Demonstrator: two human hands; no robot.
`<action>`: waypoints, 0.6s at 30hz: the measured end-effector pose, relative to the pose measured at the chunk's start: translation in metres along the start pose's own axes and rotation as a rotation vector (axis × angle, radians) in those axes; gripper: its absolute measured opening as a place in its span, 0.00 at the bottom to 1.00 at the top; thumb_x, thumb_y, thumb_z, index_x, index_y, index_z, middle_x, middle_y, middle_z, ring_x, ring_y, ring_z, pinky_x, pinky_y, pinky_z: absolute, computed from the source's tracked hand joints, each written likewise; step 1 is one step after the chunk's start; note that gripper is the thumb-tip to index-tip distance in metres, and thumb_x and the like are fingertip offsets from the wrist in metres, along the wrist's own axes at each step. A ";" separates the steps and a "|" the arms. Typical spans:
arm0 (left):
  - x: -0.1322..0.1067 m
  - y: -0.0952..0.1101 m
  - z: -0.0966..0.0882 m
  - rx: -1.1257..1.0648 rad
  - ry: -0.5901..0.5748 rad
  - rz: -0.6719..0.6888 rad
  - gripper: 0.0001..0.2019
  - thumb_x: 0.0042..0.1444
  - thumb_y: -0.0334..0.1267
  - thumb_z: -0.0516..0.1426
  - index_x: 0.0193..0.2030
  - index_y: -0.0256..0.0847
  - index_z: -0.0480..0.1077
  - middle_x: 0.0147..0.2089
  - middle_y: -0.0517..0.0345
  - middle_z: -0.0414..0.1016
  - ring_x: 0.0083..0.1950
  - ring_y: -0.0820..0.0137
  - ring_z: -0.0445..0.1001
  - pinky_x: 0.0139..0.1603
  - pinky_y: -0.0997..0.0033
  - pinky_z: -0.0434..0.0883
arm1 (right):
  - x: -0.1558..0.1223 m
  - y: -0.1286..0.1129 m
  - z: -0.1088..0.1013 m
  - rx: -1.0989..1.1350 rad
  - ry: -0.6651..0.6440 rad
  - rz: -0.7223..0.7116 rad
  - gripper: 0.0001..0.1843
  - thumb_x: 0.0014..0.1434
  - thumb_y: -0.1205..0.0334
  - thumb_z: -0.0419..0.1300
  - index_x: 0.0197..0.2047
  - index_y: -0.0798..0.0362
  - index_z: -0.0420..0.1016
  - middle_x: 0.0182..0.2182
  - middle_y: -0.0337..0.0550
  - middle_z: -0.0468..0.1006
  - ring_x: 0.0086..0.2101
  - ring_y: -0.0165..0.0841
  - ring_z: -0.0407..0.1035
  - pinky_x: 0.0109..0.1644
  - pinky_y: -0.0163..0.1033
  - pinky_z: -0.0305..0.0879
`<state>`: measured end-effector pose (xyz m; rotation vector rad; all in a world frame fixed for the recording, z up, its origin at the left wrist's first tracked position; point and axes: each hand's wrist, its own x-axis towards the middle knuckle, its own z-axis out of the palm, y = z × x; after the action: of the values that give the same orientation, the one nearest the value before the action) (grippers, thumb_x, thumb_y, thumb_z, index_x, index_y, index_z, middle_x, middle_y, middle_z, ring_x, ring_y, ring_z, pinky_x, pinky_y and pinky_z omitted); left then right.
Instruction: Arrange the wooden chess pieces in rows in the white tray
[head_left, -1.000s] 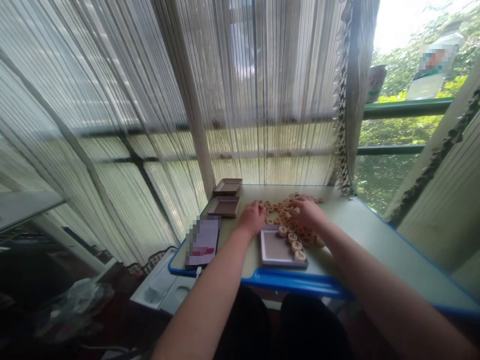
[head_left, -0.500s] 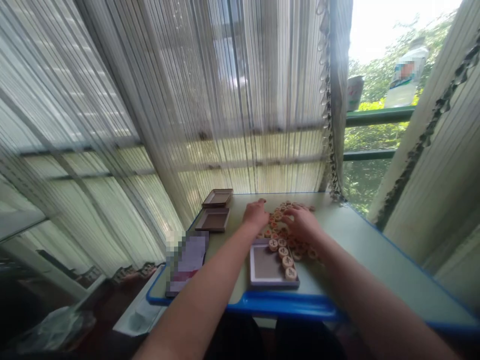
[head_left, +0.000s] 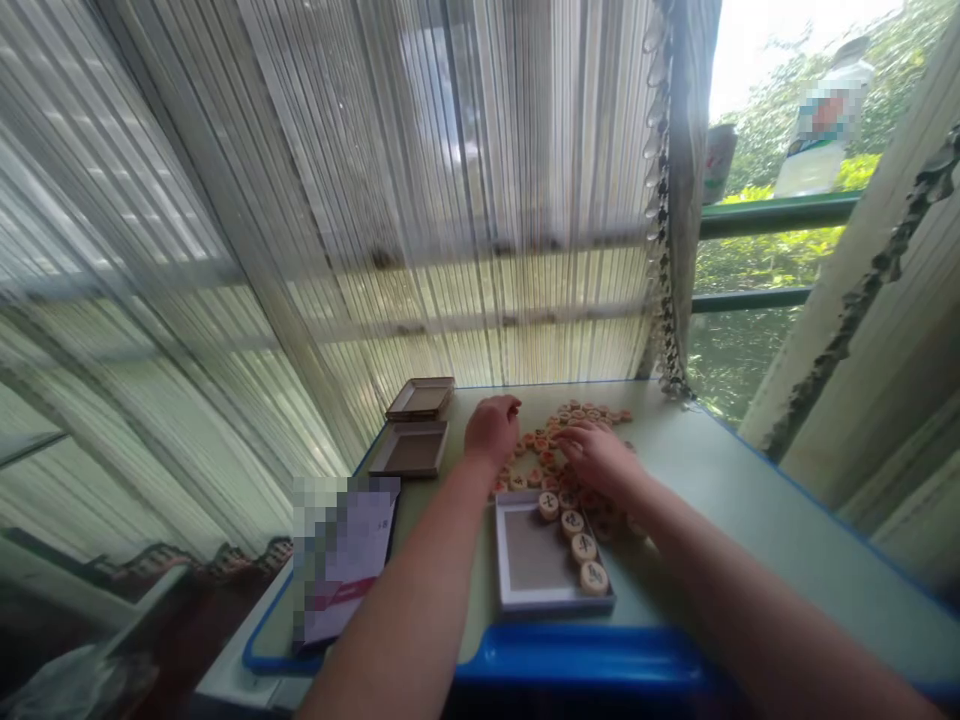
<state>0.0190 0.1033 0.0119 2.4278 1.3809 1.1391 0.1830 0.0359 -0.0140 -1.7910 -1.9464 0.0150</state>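
Observation:
Round wooden Chinese chess pieces [head_left: 536, 440] lie in a loose heap on the table. My right hand [head_left: 596, 458] reaches over the heap, palm down, fingers stretched out and touching or just above the pieces. At the heap's left edge is my left hand [head_left: 492, 428], its fingers curled in; whatever they may hold is hidden. Closer to me stands a shallow open box [head_left: 529, 550]. Several pieces with dark characters, among them a front piece [head_left: 593, 577], form a line along its right side and far corner.
Two shallow trays, a far one [head_left: 421, 398] and a nearer one [head_left: 409, 449], sit at the table's left edge. A partly blurred flat package [head_left: 352, 570] lies in front of them. String curtains [head_left: 465, 200] hang behind the table [head_left: 735, 500]. A bottle [head_left: 825, 120] and can [head_left: 720, 160] stand on the window rail.
The view has shifted, so the box appears lower and larger. My left hand has moved left, away from the heap, with its fingers curled more. My right hand stays over the pieces.

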 end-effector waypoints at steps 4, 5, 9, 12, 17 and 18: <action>-0.002 0.003 0.001 0.165 -0.133 -0.012 0.14 0.52 0.28 0.51 0.41 0.38 0.74 0.43 0.51 0.76 0.45 0.65 0.72 0.50 0.66 0.67 | 0.003 0.009 0.005 -0.022 0.013 0.002 0.19 0.59 0.58 0.47 0.48 0.51 0.73 0.50 0.46 0.72 0.50 0.39 0.62 0.55 0.43 0.55; -0.002 0.002 0.003 0.193 -0.157 -0.027 0.14 0.52 0.27 0.50 0.41 0.38 0.75 0.43 0.50 0.76 0.46 0.64 0.72 0.50 0.66 0.67 | 0.004 0.012 0.005 -0.016 0.011 0.018 0.19 0.58 0.59 0.48 0.49 0.51 0.73 0.50 0.46 0.72 0.51 0.40 0.62 0.55 0.43 0.56; -0.004 -0.007 0.012 0.267 -0.205 -0.068 0.19 0.48 0.23 0.52 0.45 0.37 0.74 0.46 0.47 0.75 0.50 0.61 0.69 0.51 0.66 0.66 | 0.006 0.019 0.001 0.026 -0.002 0.122 0.21 0.56 0.62 0.48 0.51 0.54 0.70 0.52 0.49 0.71 0.52 0.40 0.62 0.55 0.42 0.57; -0.007 -0.009 0.018 0.275 -0.291 -0.066 0.18 0.47 0.25 0.53 0.46 0.37 0.73 0.47 0.46 0.74 0.50 0.59 0.70 0.50 0.65 0.67 | 0.006 0.023 -0.001 0.012 -0.009 0.172 0.22 0.55 0.63 0.48 0.52 0.56 0.69 0.52 0.51 0.70 0.52 0.41 0.63 0.55 0.42 0.57; -0.011 0.002 0.019 0.310 -0.346 0.020 0.15 0.49 0.27 0.51 0.41 0.40 0.75 0.45 0.46 0.75 0.47 0.59 0.71 0.45 0.65 0.68 | 0.005 0.027 0.004 -0.064 -0.005 0.093 0.20 0.56 0.62 0.49 0.49 0.55 0.73 0.52 0.49 0.70 0.53 0.42 0.60 0.58 0.44 0.53; -0.011 0.004 0.018 0.321 -0.333 0.028 0.15 0.49 0.27 0.51 0.41 0.39 0.75 0.45 0.46 0.75 0.47 0.59 0.72 0.45 0.65 0.68 | 0.005 0.028 0.006 -0.095 0.018 0.066 0.19 0.56 0.62 0.50 0.49 0.54 0.73 0.53 0.49 0.69 0.55 0.42 0.58 0.59 0.45 0.51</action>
<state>0.0302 0.0964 -0.0048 2.6969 1.5144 0.5093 0.2071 0.0463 -0.0266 -1.9096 -1.9035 -0.0720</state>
